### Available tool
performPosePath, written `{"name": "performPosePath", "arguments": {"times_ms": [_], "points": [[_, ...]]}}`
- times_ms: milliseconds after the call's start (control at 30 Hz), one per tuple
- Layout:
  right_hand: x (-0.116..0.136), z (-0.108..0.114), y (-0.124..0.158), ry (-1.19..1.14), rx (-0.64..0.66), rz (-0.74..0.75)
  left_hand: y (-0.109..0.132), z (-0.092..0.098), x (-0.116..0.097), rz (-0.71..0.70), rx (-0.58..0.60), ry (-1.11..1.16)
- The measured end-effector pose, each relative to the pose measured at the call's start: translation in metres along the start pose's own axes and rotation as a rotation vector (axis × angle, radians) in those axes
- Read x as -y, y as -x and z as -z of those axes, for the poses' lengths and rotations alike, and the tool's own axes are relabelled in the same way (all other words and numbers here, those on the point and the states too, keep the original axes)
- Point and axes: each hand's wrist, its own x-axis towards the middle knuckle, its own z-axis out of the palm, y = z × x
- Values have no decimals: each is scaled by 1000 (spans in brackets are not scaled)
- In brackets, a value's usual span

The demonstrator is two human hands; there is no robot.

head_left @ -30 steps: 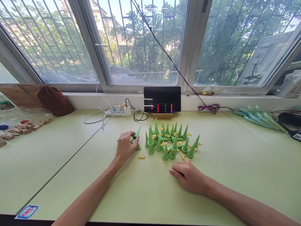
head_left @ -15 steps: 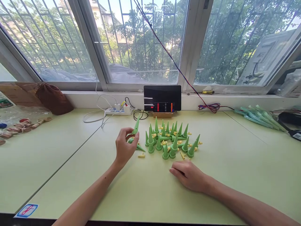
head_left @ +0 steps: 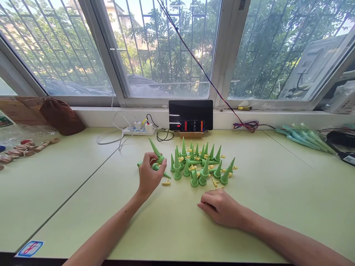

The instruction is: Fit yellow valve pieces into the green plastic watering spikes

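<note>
My left hand [head_left: 151, 173] grips a green watering spike [head_left: 155, 150] between thumb and fingers, its tip tilted up and to the left. Under that hand more green spike [head_left: 163, 174] lies on the table, partly hidden by the fingers. A small yellow T-shaped valve [head_left: 166, 183] rests just right of the hand. My right hand [head_left: 219, 207] lies on the table with its fingers curled; whatever is inside them, if anything, is hidden. Ahead of it stands a cluster of green spikes [head_left: 205, 168], some upright, some lying, with yellow valves [head_left: 215, 182] among them.
Behind the cluster a phone [head_left: 192, 126] leans on a black tablet [head_left: 191, 107]. A power strip [head_left: 138, 130] with cables is at the back left. Brown pouch [head_left: 61, 116] and wooden pieces [head_left: 27, 150] are at the far left, plastic bags [head_left: 305, 138] at the right.
The spike in my left hand has swung from leaning right to leaning left, with the hand slightly lower. My right hand has stayed nearly in place.
</note>
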Motion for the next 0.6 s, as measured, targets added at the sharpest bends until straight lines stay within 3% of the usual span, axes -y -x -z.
{"name": "performPosePath", "arguments": {"times_ms": [200,333,500,600], "points": [[3,-3,2,92,-41,111,-1,0,-2,16,-34,-16],[-2,4,1,200,-215,-14,0,1,-5,-33,-72,-6],[-12,13,-2,284,-277,-144,3,1,-13,-242,-234,80],[-15,13,-1,342,-279,-209,9,-1,-16,-407,-237,105]]}}
